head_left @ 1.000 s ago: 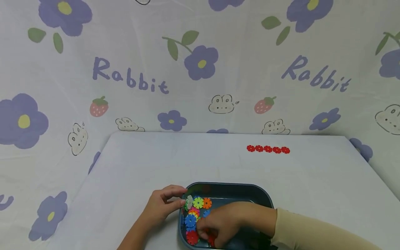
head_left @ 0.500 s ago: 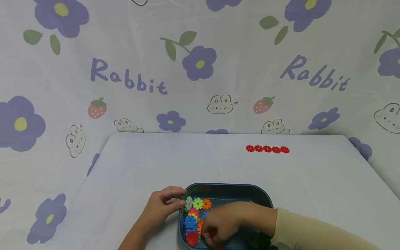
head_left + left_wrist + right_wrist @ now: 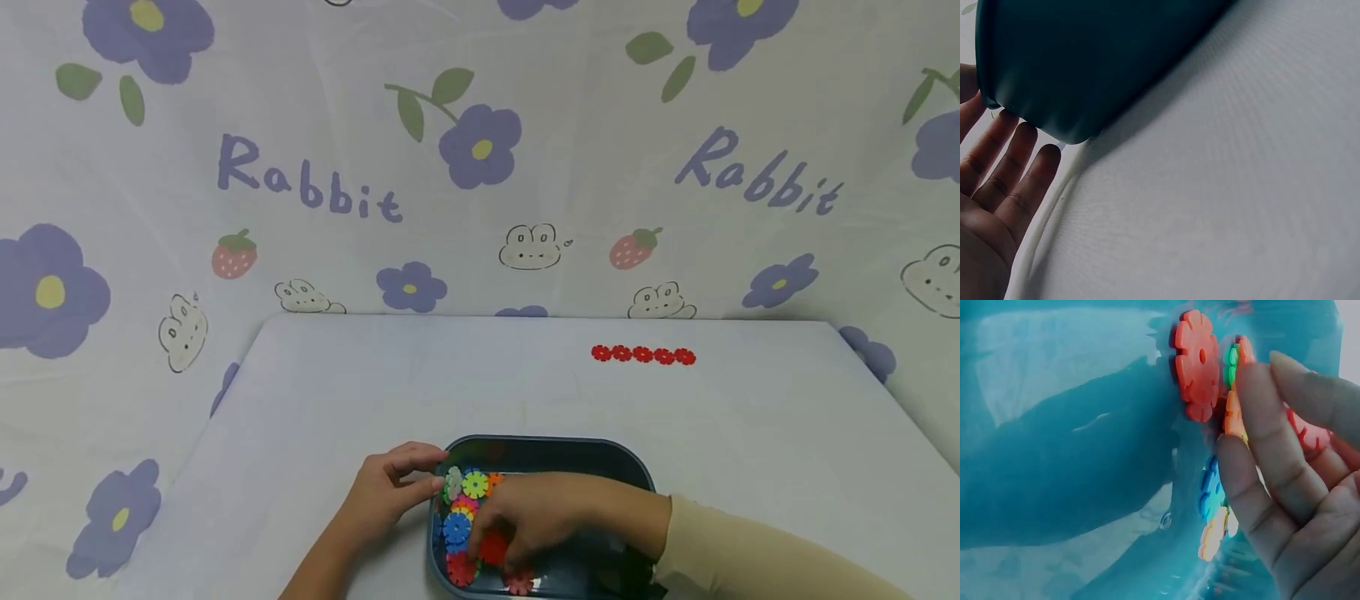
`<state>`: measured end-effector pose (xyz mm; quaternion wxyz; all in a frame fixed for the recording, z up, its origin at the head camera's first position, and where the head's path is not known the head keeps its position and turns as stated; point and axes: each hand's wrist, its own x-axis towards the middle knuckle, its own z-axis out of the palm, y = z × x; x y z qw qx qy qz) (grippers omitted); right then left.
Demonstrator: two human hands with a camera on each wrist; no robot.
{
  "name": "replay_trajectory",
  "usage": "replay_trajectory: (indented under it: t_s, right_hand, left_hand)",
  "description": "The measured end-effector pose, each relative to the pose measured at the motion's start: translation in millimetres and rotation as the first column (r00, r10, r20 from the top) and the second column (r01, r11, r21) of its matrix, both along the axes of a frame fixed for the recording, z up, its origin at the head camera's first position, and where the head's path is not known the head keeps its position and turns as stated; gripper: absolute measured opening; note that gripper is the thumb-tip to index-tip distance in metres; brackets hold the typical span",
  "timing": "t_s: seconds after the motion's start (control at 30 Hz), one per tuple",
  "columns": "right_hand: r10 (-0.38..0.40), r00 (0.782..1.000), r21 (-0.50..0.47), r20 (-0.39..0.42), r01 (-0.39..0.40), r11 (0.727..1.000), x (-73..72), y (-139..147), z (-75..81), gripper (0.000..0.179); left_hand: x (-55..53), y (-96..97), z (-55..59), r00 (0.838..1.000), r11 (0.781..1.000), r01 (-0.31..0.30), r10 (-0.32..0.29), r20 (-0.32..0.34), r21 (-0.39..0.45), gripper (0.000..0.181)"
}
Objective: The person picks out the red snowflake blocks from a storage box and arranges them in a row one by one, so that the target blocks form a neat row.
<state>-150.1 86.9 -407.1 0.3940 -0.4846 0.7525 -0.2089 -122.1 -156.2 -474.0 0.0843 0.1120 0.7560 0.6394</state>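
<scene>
My left hand (image 3: pixel 386 492) is at the left rim of a dark teal tray (image 3: pixel 555 441), thumb and fingertips touching it. In the left wrist view the fingers lie nearly straight against the tray's outside. Inside the tray, my right hand (image 3: pixel 528 517) has its fingers bent around a red snowflake disc (image 3: pixel 493 548), partly hidden by the fingers. A separate red disc (image 3: pixel 1197 365) lies just beyond the fingertips. More discs crowd the tray's left end: blue (image 3: pixel 457 527), yellow-green (image 3: pixel 475 484), a clear one (image 3: pixel 453 483), and a red one (image 3: pixel 461 569) in the near corner.
A row of several red discs (image 3: pixel 642 355) lies at the back right of the white table (image 3: pixel 360 375). Behind it hangs a cloth (image 3: pixel 570 150) printed with flowers and rabbits. The right forearm, in a beige sleeve (image 3: pixel 750 550), crosses the tray's right rim.
My right hand has shifted slightly up and left within the tray. A red disc now shows between its fingers, and another shows below them. The left hand stays at the rim.
</scene>
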Motion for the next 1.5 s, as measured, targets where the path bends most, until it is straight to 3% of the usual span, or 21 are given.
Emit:
replay_trajectory:
  t_s: [0.47,0.63,0.9,1.07,1.13,1.23,1.33,1.5]
  right_hand:
    - [-0.083,0.992,-0.099,0.096,0.092,0.991,-2.2,5,1.1,0.02]
    - [-0.159,0.982,-0.096,0.106,0.169,0.981,-3.9,9,6.6,0.026]
    - [-0.288,0.948,-0.117,0.138,0.304,0.945,-14.8,23,19.1,0.035]
    - [-0.357,0.93,-0.198,0.089,0.368,0.909,-29.8,44,28.9,0.04]
    - [-0.409,0.91,-0.233,0.067,0.413,0.881,-37.3,57,32.1,0.041]
    - [-0.512,0.858,-0.285,0.032,0.499,0.818,-48.9,79,36.6,0.043]
    - [-0.625,0.781,-0.335,-0.002,0.588,0.736,-61.2,103,41.3,0.044]
    - [-0.776,0.631,-0.368,-0.006,0.72,0.588,-83.9,140,39.1,0.048]
  left_hand:
    - [1.8,0.3,2.4,1.0,1.0,-0.003,0.003,0.003,-0.002,0.026]
    - [0.8,1.2,4.2,1.0,1.0,-0.003,0.003,0.0,-0.012,0.025]
    - [1.6,0.4,4.8,1.0,1.0,0.001,-0.001,0.001,0.004,0.028]
    - [1.2,0.9,4.1,1.0,1.0,-0.003,0.003,0.021,0.005,0.028]
    - [0.9,1.1,3.9,1.0,1.0,-0.005,0.005,0.028,0.005,0.028]
    - [0.5,1.2,3.5,0.999,1.0,-0.009,0.009,0.035,-0.005,0.027]
    - [0.3,1.0,3.1,0.999,1.0,-0.013,0.014,0.035,-0.013,0.027]
    - [0.1,0.2,1.8,0.999,1.0,-0.02,0.021,0.028,-0.014,0.025]
